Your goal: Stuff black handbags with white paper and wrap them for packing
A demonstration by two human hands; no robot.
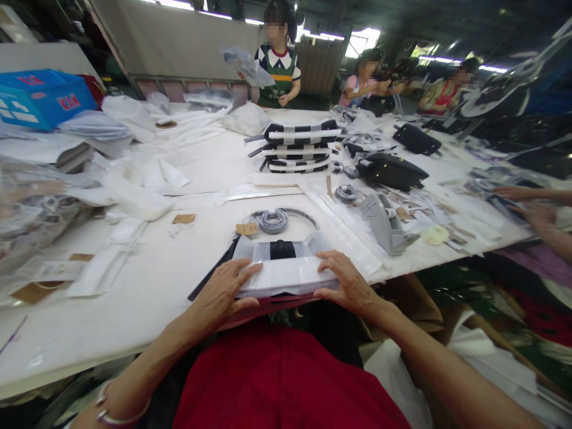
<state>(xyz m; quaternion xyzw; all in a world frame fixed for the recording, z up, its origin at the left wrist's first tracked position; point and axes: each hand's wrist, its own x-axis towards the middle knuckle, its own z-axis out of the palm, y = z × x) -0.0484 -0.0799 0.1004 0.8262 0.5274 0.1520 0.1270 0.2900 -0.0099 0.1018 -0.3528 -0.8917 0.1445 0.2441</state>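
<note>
At the table's near edge lies a black bag wrapped in white padding sheet (pixel 286 273), with a dark band showing at its top middle. My left hand (pixel 230 286) grips its left end, fingers on top and thumb at the near side. On the right end, my right hand (pixel 346 279) holds it the same way. Just beyond the bag sit a coiled grey wrapped strap (pixel 273 221) and a brown paper tag (pixel 246 229). A dark strip (pixel 210 275) sticks out past my left hand. The bag's underside is hidden.
Farther back stands a stack of wrapped black bags (pixel 298 148). Black bags (pixel 393 171) and a grey tape dispenser (pixel 388 223) lie to the right. Plastic and white sheets (pixel 129 185) and a blue box (pixel 47 98) occupy the left. Co-workers stand around; one's hands (pixel 536 205) are at right.
</note>
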